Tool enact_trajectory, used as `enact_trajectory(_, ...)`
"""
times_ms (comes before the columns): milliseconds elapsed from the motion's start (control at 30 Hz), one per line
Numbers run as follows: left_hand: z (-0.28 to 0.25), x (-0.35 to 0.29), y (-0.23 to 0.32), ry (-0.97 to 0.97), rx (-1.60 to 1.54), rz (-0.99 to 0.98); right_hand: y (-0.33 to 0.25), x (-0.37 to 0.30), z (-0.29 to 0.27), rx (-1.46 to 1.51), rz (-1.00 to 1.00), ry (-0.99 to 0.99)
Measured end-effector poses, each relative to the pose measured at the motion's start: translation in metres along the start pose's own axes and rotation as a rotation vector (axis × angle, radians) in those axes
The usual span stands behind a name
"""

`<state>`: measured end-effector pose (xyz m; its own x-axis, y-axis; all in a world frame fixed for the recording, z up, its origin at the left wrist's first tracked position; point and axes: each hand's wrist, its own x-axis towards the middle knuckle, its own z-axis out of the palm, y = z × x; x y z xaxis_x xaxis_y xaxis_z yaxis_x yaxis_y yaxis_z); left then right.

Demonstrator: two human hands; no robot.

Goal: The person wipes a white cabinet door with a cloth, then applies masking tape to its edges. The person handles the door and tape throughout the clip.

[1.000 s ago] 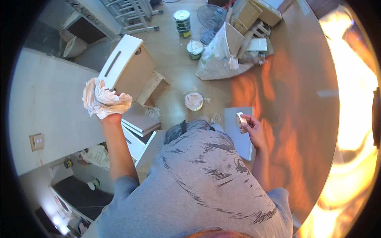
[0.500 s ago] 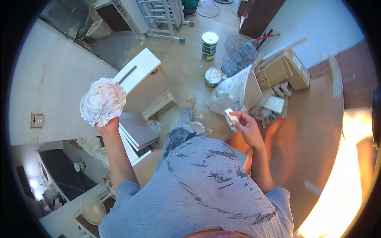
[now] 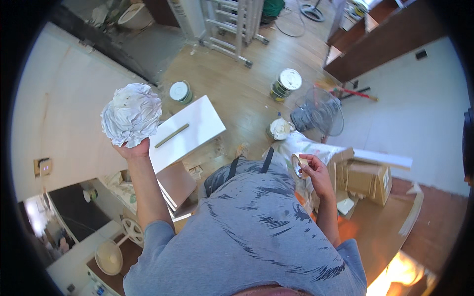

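Tape roll, pale and ring-shaped, is in the right hand, out ahead of the gray shirt, with the thumb and fingertips pinched together on it. I can make out no strip pulled from it. The other load, a crumpled white bundle, is in the left hand, well apart from the roll; its folds cover most of those fingers, so I cannot tell how far they are closed. As I judge it from my remote seat, the carrying is unfinished: both things are in hand and neither is set down. Beside the bundle in my view lies a white panel bearing an olive strip; near the roll are a plastic sack and a cardboard box. Farther out I see a lidded bucket and a metal ladder.
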<state>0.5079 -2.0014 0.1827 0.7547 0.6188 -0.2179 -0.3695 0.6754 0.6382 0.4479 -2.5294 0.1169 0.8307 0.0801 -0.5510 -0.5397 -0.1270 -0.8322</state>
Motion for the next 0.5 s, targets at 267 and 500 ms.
enact_trajectory(267,-0.072,0.007,0.032,0.163,-0.161,0.25,-0.109,0.154,0.036,-0.281,-0.042,-0.355)
enact_trajectory(500,-0.071,-0.02,0.003,0.581,-0.408,0.645,-0.208,0.282,0.116,-0.81,-0.17,-0.756)
